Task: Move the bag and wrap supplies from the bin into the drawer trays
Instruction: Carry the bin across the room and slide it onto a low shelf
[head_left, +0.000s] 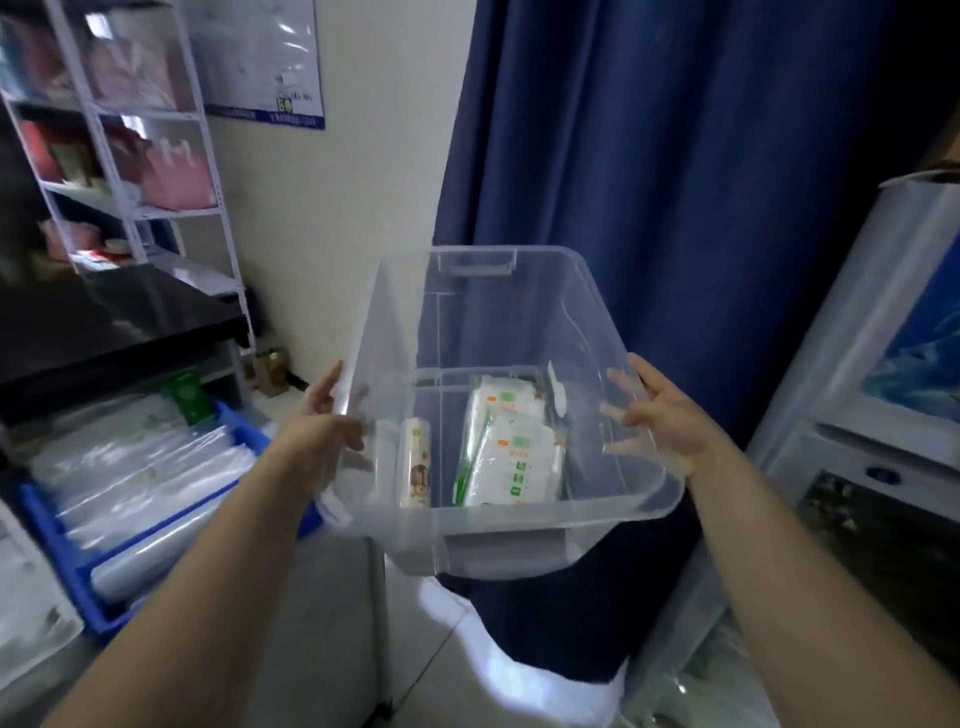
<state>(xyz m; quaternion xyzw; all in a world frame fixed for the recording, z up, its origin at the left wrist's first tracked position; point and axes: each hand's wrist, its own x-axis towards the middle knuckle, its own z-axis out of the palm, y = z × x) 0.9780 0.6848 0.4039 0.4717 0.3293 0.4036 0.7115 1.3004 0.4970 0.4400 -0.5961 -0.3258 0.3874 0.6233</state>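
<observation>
I carry the clear bin in the air, my left hand and right hand both clenched on its long rims. The blue drawer tray lies left of the bin, below it, nearer my left hand. Inside the bin, bag packets lie right of a wrap roll, long axes pointing away from me.

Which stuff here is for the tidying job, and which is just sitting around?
For the job: bin, held by left hand and right hand; roll and bag packs inside it; blue tray.

Just sitting around: curtain, shelf, poster.
</observation>
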